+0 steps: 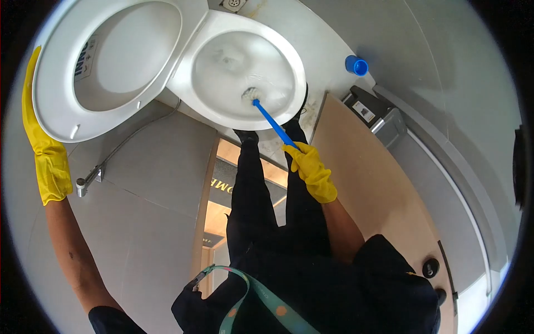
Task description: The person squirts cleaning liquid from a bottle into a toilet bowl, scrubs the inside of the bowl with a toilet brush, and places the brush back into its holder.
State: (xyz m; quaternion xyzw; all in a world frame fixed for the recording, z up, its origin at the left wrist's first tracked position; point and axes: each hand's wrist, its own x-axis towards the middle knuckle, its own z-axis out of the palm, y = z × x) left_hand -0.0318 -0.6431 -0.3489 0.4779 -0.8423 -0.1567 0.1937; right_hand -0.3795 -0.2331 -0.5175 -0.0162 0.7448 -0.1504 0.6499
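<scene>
My right hand (309, 170), in a yellow rubber glove, is closed around the handle of a blue toilet brush (273, 124). The brush slants down into the white toilet bowl (239, 72), its head at the drain hole. My left hand (34, 106), also in a yellow glove, holds the outer edge of the raised toilet seat (61, 119). One long finger shows along that edge; the rest of that hand is partly hidden. Behind the seat stands the raised lid (136, 50), with a printed label (85, 58) on it.
A blue cup-shaped holder (357, 65) stands on the floor by the right wall. Near it is a dark-lidded grey bin (378, 114). A spray nozzle (83, 183) with a hose hangs at the left wall. An open wooden door (367, 167) is at the right, and a doormat (225, 181) lies beyond my legs.
</scene>
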